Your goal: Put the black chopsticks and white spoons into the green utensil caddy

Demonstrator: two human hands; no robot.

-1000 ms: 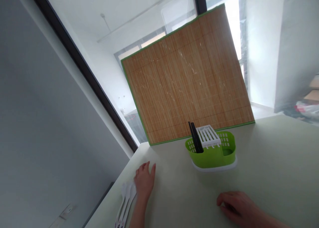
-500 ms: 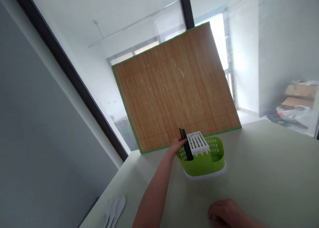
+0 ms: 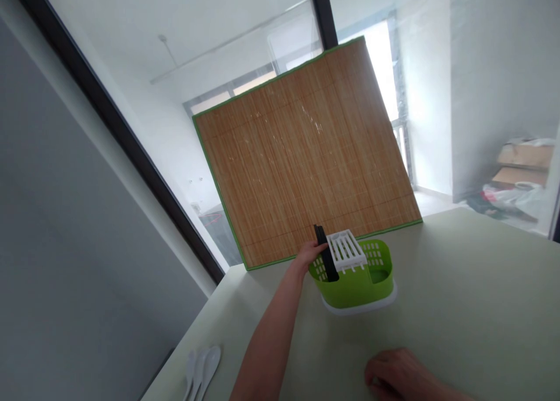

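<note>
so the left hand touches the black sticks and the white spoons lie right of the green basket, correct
Not quite: in the head view the white spoons lie left of the green basket, not right. The left hand does touch the black sticks.

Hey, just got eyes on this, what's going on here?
A person's left hand has its fingers on the black sticks, which lean in the left end of the green basket, beside the white rack. The right hand is curled low over the table, in front of the basket. White spoons lie off to the left, touched by neither hand. A bamboo mat stands upright behind the basket.
</note>
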